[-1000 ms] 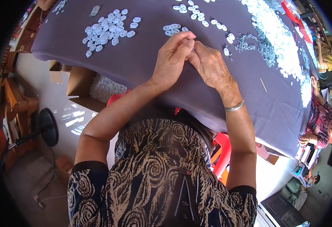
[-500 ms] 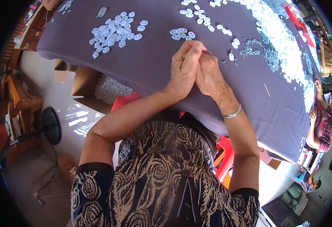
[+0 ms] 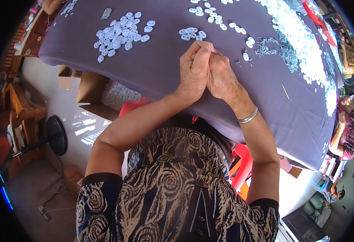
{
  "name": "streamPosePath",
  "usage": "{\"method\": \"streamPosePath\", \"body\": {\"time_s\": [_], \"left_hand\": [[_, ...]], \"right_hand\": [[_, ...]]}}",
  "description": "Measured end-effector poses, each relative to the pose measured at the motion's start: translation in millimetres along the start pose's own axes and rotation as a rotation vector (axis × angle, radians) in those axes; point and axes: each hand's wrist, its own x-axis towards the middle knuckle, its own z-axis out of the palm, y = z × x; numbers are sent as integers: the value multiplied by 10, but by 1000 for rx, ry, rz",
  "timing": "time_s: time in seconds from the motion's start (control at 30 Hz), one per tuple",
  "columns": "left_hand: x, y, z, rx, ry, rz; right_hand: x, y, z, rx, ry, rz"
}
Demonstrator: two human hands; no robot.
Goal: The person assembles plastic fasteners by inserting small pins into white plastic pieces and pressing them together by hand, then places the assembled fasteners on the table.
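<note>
My left hand (image 3: 194, 72) and my right hand (image 3: 222, 76) are pressed together over the purple-grey tablecloth (image 3: 156, 68), fingers curled and thumbs side by side. Whatever they grip between them is hidden. Just beyond my knuckles lies a small group of white oval plastic pieces with two holes (image 3: 188, 34). To the left spreads a larger pile of similar pieces (image 3: 122, 34). Right of my right hand, one white piece (image 3: 246, 56) lies beside a few small dark screws (image 3: 251, 63). Farther right are scattered screws (image 3: 267, 47) and a dense screw heap (image 3: 288, 56).
A long bank of white pieces (image 3: 306, 56) lines the table's right side. A thin stick (image 3: 285, 91) lies nearer. Below the table's left edge stands a cardboard box (image 3: 91, 89) containing white pieces. Another person (image 3: 342, 137) sits at the right; a red stool (image 3: 243, 161) is below.
Both hands stay clasped and have shifted only slightly. The view has moved a little, so the table things appear slightly higher and farther left. The person at the right has moved their arms.
</note>
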Motion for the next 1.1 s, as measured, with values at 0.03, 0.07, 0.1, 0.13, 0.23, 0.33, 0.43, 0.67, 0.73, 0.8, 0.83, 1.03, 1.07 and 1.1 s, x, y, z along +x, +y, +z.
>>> {"method": "streamPosePath", "body": {"time_s": [0.03, 0.07, 0.1, 0.13, 0.23, 0.33, 0.43, 0.67, 0.73, 0.8, 0.83, 1.03, 1.07, 1.1], "left_hand": [[1, 4, -9, -5, -6, -8], [4, 7, -13, -11, -12, -16], [15, 7, -13, -11, -12, -18], [26, 15, -13, -13, -15, -32], [27, 34, -15, -17, -30, -97], [30, 71, -15, -21, -64, -135], [74, 136, -28, 51, -63, -110], [185, 262, -207, 537, -181, -3], [205, 250, -226, 554, -225, 34], [196, 256, -225, 545, -236, 75], [194, 267, -217, 536, -245, 110], [537, 563, -511, 876, -21, 456], [598, 642, -576, 1019, 4, 506], [649, 677, -629, 1019, 6, 507]], "right_hand": [[0, -8, 6, -5, 21, -2], [0, -13, 7, -10, 41, -5], [5, -10, -1, -9, 41, -3], [11, -3, -4, 4, 38, 9], [-22, 15, 34, 7, 69, 17], [-29, 11, 79, 8, 103, 79], [-2, -21, -1, -23, 107, 194], [19, 32, -70, -151, 173, 175], [30, 36, -107, -129, 105, 218], [13, 41, -80, -107, 130, 217], [17, 34, -76, -82, 153, 222], [-35, 245, -598, -169, 347, 425], [-73, 337, -708, -247, 359, 392], [-123, 420, -807, -262, 331, 419]]}}
